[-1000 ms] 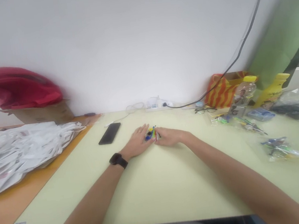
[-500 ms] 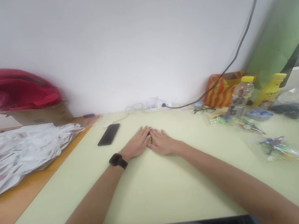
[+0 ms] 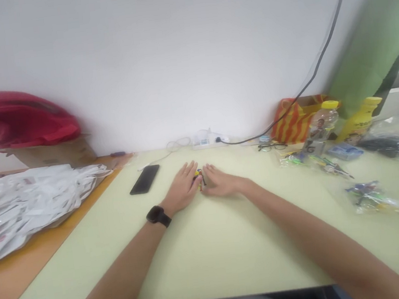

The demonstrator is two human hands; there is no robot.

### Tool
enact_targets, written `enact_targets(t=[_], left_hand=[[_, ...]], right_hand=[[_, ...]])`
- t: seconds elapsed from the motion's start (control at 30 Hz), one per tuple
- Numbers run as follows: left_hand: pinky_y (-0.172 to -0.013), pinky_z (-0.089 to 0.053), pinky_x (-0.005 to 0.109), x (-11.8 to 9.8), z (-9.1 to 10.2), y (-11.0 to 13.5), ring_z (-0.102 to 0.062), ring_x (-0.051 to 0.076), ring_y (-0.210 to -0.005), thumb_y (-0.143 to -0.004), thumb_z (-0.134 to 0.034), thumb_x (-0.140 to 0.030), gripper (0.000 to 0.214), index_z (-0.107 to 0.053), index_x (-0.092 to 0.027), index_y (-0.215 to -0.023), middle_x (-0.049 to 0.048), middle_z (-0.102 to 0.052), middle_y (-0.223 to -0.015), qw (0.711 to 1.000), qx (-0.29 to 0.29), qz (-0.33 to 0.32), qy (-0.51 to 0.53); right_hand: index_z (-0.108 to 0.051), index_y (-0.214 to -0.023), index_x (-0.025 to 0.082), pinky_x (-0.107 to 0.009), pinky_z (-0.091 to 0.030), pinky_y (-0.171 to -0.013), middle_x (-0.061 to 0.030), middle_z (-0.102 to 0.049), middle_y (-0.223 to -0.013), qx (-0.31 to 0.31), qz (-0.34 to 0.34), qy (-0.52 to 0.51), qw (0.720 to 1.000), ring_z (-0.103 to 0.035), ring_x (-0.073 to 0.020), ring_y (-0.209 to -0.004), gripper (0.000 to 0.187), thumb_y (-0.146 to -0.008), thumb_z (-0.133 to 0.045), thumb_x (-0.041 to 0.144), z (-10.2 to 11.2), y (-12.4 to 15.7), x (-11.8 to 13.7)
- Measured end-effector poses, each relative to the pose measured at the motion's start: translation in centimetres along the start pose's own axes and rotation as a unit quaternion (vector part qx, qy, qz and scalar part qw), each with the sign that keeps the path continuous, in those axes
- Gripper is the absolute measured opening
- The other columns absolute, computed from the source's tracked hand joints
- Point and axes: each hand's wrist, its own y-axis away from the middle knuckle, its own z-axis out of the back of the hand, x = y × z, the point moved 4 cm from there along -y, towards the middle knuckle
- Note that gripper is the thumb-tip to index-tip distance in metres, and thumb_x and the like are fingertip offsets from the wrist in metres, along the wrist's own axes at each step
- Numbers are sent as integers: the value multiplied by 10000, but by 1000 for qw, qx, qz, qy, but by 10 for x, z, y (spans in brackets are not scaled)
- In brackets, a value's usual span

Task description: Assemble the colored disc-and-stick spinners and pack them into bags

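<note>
Between my two hands, a small cluster of bright pieces [image 3: 200,179] in yellow, blue and red lies on the pale table [image 3: 190,252]; it is too small to name and partly covered by my fingers. My left hand [image 3: 182,188], with a black watch [image 3: 157,215] on its wrist, rests at the left of the pieces, fingers stretched out and thumb against them. On the other side, my right hand [image 3: 220,181] stands on its edge, fingers straight, with a slight gap between its palm and most of the cluster.
A black phone [image 3: 144,179] lies left of my hands. Clear packets of colourful pieces [image 3: 370,196], a bottle [image 3: 320,127], glasses [image 3: 271,147] and a striped bag [image 3: 291,123] are at right. White bags [image 3: 39,203] pile up at left. A power strip [image 3: 207,139] sits by the wall.
My hands, earlier nearly meeting over the pieces, have moved apart. The right has shifted right and slightly away from me; more of the coloured cluster shows.
</note>
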Motion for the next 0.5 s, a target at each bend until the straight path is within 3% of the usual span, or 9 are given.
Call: enact_targets(t=[0.1,0.17,0.27,0.37,0.5], left_hand=[[-1302,-221,511,-20,4,2,-183,279,-1596,-1095,-345,-477,584,-343,-215,-1616,70,-307,-1691,1000,5,-24,18],[-1311,-210,496,-39,4,5,-181,258,-1598,-1098,-347,-471,566,-346,-244,-1616,45,-287,-1699,997,34,-52,45],[-1315,-224,459,-70,0,11,-213,223,-1590,-1098,-349,-477,557,-313,-311,-1628,-5,-258,-1708,986,89,-88,109],[-1308,-261,432,-96,-9,18,-260,221,-1576,-1080,-386,-524,583,-318,-333,-1627,-15,-262,-1705,970,146,-125,151],[-1311,-253,428,-107,-21,21,-282,235,-1569,-1046,-434,-591,617,-402,-312,-1595,-1,-332,-1677,960,191,-147,143]], right_hand=[[-693,-1349,207,-340,-403,-1163,-98,-600,-1496,-5,-45,19,999,-558,-299,-1370,559,-896,-682,535,56,16,-30],[-747,-1226,231,-323,-486,-1058,-71,-704,-1356,-43,-99,32,994,-652,-275,-1234,392,-951,-617,478,98,37,-60],[-743,-1176,167,-353,-509,-1001,-139,-727,-1274,-109,-216,69,968,-657,-309,-1204,341,-953,-590,374,147,82,-110],[-768,-994,120,-409,-551,-905,-200,-752,-1094,-131,-320,88,934,-684,-376,-1122,267,-883,-650,332,164,121,-152],[-755,-816,149,-391,-599,-761,-178,-757,-1011,-109,-363,63,923,-731,-348,-945,156,-767,-774,297,155,135,-173]])
